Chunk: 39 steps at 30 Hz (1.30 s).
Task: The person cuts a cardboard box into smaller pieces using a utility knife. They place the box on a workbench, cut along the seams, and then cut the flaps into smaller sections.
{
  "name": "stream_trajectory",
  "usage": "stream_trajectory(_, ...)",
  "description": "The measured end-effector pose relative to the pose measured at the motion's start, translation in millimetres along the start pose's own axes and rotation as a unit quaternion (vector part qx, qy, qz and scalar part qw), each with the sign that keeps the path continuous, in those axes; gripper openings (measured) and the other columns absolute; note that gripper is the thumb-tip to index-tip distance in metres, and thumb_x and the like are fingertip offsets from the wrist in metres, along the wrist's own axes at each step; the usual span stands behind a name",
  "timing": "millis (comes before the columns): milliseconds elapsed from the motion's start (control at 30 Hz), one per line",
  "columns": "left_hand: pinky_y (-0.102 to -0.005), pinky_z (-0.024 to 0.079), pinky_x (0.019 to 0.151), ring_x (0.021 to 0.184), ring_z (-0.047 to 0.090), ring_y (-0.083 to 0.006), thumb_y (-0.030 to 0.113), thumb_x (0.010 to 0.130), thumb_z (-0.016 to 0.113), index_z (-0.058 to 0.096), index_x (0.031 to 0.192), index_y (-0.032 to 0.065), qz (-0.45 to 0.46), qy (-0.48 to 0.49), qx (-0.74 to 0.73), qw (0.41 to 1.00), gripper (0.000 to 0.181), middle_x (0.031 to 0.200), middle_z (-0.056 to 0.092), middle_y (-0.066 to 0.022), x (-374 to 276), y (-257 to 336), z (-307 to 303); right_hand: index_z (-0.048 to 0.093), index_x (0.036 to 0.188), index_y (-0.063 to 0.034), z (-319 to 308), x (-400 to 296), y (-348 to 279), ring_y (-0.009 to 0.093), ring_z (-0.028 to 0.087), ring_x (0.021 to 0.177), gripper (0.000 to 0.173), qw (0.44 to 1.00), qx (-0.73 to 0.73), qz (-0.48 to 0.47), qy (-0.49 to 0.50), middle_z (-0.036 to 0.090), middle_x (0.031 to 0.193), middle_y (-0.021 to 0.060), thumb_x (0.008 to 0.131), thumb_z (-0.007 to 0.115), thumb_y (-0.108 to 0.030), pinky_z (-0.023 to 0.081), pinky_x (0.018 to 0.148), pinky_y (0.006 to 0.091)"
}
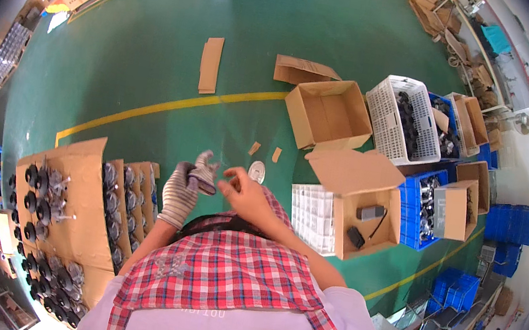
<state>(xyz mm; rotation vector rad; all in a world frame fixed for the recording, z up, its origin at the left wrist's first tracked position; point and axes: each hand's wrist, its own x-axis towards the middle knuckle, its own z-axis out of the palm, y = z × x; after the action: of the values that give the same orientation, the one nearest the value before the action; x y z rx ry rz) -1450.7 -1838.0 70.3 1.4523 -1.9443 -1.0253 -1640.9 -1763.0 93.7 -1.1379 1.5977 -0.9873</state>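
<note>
My left hand [180,196] wears a striped knit glove and grips a second striped knit glove [205,173], which hangs at its fingertips in front of my apron. My right hand [240,189] is bare, just to the right of that loose glove, with its fingers bent and apart and nothing in them. Below both hands is my red checked apron [231,266]. One light shoe [257,171] shows past my right hand. On the left, cardboard sheets [85,191] stand among rows of black and metal parts [43,211].
An open empty carton [333,116] stands ahead right, beside a white plastic crate [402,128] of black parts. Nearer, an open carton [366,228] holds two dark objects, next to a blue crate [419,210] of metal parts. Cardboard pieces [210,65] lie on the green floor.
</note>
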Motion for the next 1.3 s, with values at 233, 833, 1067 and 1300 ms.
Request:
stream_trajectory(233, -0.0456, 0.048, 0.085, 0.089, 0.061, -0.0380, 0.015, 0.077, 0.066, 0.064, 0.094, 0.0011, 0.141, 0.079, 0.261, 0.952, 0.022, 0.100, 0.063, -0.0210, 148, 28, 40, 0.062, 0.109, 0.0000, -110, 185, 92, 0.021, 0.067, 0.076, 0.030, 0.984, 0.079, 0.140, 0.074, 0.069, 0.089, 0.0133, 0.096, 0.058, -0.027, 0.052, 0.070, 0.0350)
stream_trajectory(833, -0.0825, 0.032, 0.085, 0.124, 0.050, -0.0457, 0.038, 0.083, 0.059, 0.070, 0.103, 0.0249, 0.015, -0.494, 0.246, 0.834, 0.026, 0.114, 0.062, -0.0092, 531, -64, 263, 0.058, 0.104, -0.0027, -255, 654, 449, 0.016, 0.054, 0.062, 0.029, 0.781, 0.369, 0.441, 0.245, 0.059, 0.081, 0.0068, 0.101, 0.053, -0.031, 0.050, 0.053, 0.0308)
stream_trajectory(1067, -0.0829, 0.031, 0.080, 0.119, 0.051, -0.0496, 0.046, 0.077, 0.062, 0.070, 0.099, 0.0189, 0.012, -0.469, 0.334, 0.818, 0.036, 0.107, 0.065, -0.0069, 602, -89, 250, 0.048, 0.130, -0.0012, -271, 866, 533, 0.026, 0.057, 0.094, 0.049, 0.635, 0.369, 0.542, 0.408, 0.054, 0.114, 0.0148, 0.099, 0.058, -0.038, 0.055, 0.081, 0.0398)
stream_trajectory(1300, -0.0855, 0.026, 0.086, 0.123, 0.045, -0.0565, 0.053, 0.079, 0.059, 0.070, 0.099, 0.0155, -0.135, -0.526, 0.239, 0.805, 0.044, 0.113, 0.065, -0.0139, 667, -83, 241, 0.054, 0.121, -0.0003, -320, 944, 563, 0.026, 0.063, 0.091, 0.034, 0.652, 0.444, 0.378, 0.485, 0.061, 0.108, 0.0134, 0.098, 0.058, -0.026, 0.059, 0.067, 0.0366)
